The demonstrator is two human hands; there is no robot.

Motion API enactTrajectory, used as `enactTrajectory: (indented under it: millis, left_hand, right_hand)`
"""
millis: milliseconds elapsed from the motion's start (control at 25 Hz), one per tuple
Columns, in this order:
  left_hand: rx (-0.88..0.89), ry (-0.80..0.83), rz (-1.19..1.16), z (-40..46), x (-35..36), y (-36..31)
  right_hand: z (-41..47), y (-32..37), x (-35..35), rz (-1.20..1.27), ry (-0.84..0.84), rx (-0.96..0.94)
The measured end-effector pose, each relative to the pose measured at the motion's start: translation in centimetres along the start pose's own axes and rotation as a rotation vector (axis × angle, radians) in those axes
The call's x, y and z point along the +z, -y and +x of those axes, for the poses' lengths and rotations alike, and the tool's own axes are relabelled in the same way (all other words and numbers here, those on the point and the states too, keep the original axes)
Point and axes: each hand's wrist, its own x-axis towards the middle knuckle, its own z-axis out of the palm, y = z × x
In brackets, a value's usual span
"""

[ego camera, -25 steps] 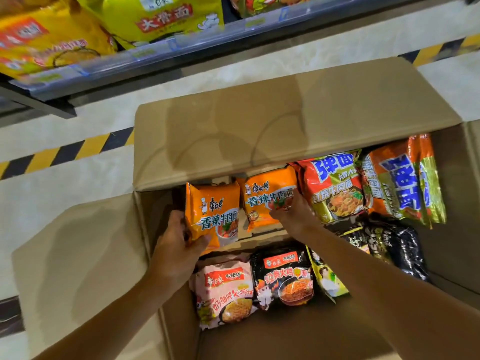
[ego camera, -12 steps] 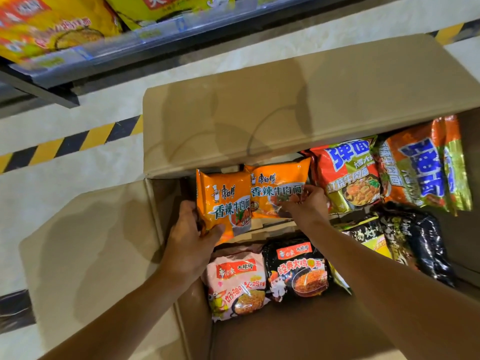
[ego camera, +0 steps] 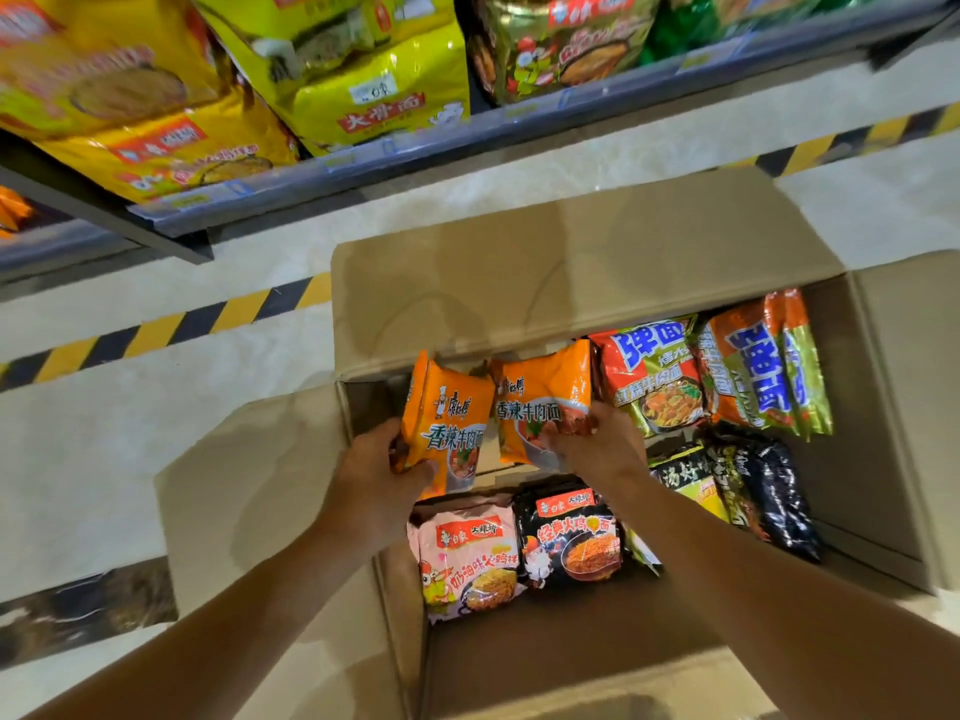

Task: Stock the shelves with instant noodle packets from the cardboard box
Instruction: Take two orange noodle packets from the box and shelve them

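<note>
Floor: pale tiles with a black-yellery hazard stripe [ego camera: 171, 330] running between shelf [ego camera: 467, 142] and box [ego camera: 571, 283].
Shelf: top of view, already carrying yellow multipacks [ego camera: 363, 80] and a gold-red pack further right; which slot is meant for the orange packets cannot be told.
Box: flaps folded open, stood on the floor just below the shelf edge; bare cardboard is shown at the near end of the bottom.
Progress: judged early to mid. Two orange packets are being lifted, none of this pair shelved yet.
Left in box: red-green packets [ego camera: 654, 376] at the far right, black packs [ego camera: 763, 491] below them, a pink packet [ego camera: 467, 558] and a black packet [ego camera: 571, 543] nearer the body, a yellow one partly hidden under the right forearm.
Left hand [ego camera: 374, 470]: clamped on the left orange packet [ego camera: 452, 423]; thumb is laid across the lower front, fingers are wrapped behind its left edge. Packet is held upright, raised to flap level.
Right hand [ego camera: 597, 444]: fingers curled over the lower edge of the right orange packet [ego camera: 545, 402], grasped from the front; fingertips partly hidden by the wrapper.
Packets: side by side, edges touching or nearly so, both clear of the layer below.
Remaining: carry to shelf, place, then repeat for the rest.
</note>
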Motion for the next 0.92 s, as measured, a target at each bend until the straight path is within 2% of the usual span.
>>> enactTrajectory:
  millis: [160,400,640,920]
  left_hand:
    - [0.051,-0.021,-0.028,-4.6,-4.3,-3.6]
    - [0.24,-0.016,-0.03,-13.2,-12.8,-8.0]
    - [0.306,-0.079,-0.066,-23.6,-24.8,-13.0]
    - [0.364,-0.087,-0.309,-38.2,-37.3,-16.9]
  right_hand:
    - [-6.3,3.3,-4.6,0.036,0.015,-0.122]
    - [-17.6,8.3,-10.0,0.2,0.028,-0.209]
    - [-30.6,17.2,-15.0,0.288,0.019,-0.317]
    - [-46.5,25.9,-20.9,0.365,-0.02,-0.525]
